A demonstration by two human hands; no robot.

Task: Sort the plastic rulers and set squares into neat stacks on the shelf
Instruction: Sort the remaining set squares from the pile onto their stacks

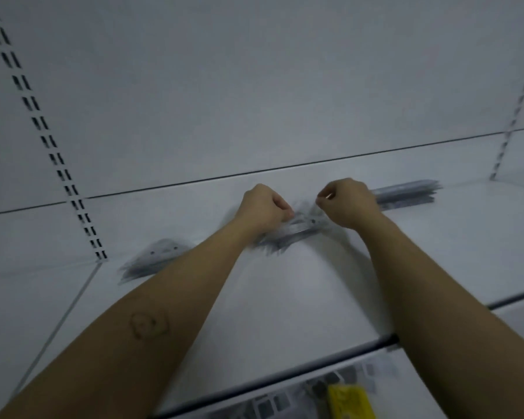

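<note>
On the white shelf (300, 291) lie three groups of clear plastic pieces. A pile of set squares (161, 255) rests at the left, partly hidden by my left forearm. A loose pile of set squares (297, 229) sits in the middle. A stack of long rulers (406, 192) lies at the back right. My left hand (263, 207) pinches the left side of the middle pile with curled fingers. My right hand (347, 201) pinches its right side. The picture is blurred, so the pieces' edges are unclear.
A white back panel (254, 86) rises behind the shelf, with slotted uprights at the left (43, 131) and right (515, 110). Below the shelf's front edge a lower shelf holds a yellow pack (350, 402) and grey items.
</note>
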